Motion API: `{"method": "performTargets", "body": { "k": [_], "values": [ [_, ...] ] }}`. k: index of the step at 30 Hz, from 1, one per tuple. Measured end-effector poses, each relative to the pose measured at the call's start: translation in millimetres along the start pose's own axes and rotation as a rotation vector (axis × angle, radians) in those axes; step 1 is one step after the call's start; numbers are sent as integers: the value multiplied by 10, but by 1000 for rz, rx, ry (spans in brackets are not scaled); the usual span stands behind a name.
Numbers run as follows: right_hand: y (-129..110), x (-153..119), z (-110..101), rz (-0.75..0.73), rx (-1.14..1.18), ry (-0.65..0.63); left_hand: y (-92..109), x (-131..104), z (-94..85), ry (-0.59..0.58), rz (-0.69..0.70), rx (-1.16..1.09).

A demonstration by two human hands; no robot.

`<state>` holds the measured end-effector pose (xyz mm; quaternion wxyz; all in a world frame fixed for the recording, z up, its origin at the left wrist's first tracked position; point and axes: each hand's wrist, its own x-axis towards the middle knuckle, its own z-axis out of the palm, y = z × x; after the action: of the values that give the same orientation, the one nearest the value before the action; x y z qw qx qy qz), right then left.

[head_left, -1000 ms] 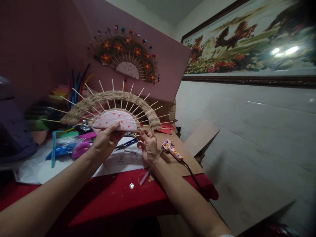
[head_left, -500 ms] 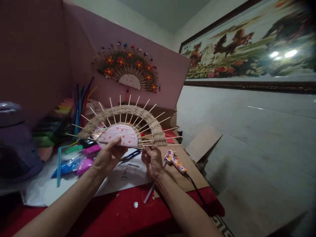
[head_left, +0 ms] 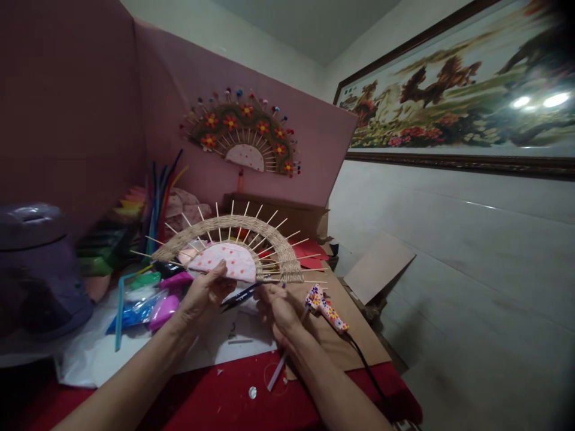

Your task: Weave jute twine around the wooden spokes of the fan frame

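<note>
Woven fan (head_left: pixel 230 257) held clear of the clutter by its dotted panel (head_left: pixel 210 261)

The left hand (head_left: pixel 207 294) grips the fan's lower middle, thumb laid on the front of the dotted panel, probably because that solid part bears pressure better than the slender sticks (head_left: pixel 232 208). Held so, the fan stands nearly upright above the surface (head_left: pixel 211 402), its sticks spread free. The right hand (head_left: pixel 277 306) is at the lower right edge, fingers curled and close together; whether they pinch the fan or merely steady it, I cannot tell. Dark snips (head_left: pixel 240 297) show between the hands.

A flower-patterned glue gun (head_left: pixel 327 308) lies just beyond the right hand, seemingly parked within reach. It rests on brown cardboard (head_left: pixel 335 350), perhaps spread to spare the red cloth (head_left: pixel 171 413) from drips. White paper (head_left: pixel 215 353) covers more of the cloth, with bright bagged material (head_left: pixel 164 311) gathered to the left and a small shiny disc (head_left: pixel 252 392) near the front edge.

Behind, a pink board (head_left: pixel 314 143) bears a decorated fan (head_left: pixel 245 134), in easy view of the worker. A purple container (head_left: pixel 40 281) stands far left; on the right, a framed horse picture (head_left: pixel 449 90) hangs on the pale wall (head_left: pixel 476 269).
</note>
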<state>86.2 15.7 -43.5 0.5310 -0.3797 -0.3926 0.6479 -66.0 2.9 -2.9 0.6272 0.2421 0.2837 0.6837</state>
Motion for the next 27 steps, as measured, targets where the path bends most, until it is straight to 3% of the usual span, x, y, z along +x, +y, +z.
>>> {"method": "performTargets", "body": {
  "k": [3,6,10,20,27],
  "values": [
    [72,-68,54,99,-237,-182,-24,46,-51,34,8,19],
    [112,-129,95,-7,-455,-284,-53,94,-113,50,7,40],
    [129,-165,98,-200,-657,-275,-93,133,-150,102,-17,70],
    [82,-207,119,-294,-688,-251,-190,51,-86,237,-101,113],
    [115,-207,77,-429,-760,-271,-141,8,1,221,57,49]
  ]
}}
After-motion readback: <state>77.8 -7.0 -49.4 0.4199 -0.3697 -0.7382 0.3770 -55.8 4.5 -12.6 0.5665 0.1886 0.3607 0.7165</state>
